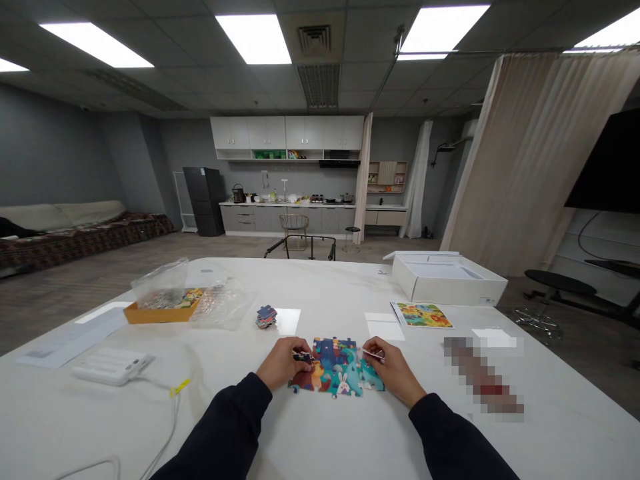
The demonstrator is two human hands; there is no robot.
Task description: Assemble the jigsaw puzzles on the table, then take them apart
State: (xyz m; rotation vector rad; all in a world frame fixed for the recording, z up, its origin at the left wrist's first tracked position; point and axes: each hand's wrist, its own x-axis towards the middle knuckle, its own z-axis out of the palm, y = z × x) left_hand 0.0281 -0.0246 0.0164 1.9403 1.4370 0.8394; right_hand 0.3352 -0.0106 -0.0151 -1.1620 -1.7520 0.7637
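A partly joined jigsaw puzzle [337, 370], with blue and teal parts, a white rabbit and an orange animal, lies flat on the white table [320, 433]. At its left edge, my left hand [285, 362] pinches a dark puzzle piece [303, 357] between thumb and fingers. Over the upper right edge, my right hand [393, 368] grips another puzzle piece [373, 355], seen nearly edge-on with a pale rim. Beyond my left hand sits a small stack of loose pieces [266, 317].
An orange box lid [160, 315] with pieces and clear plastic bags [223, 303] stand at the back left. Nearer are a white power bank [113, 367] and cable. A picture card [424, 315] and open white box [450, 283] lie at the back right.
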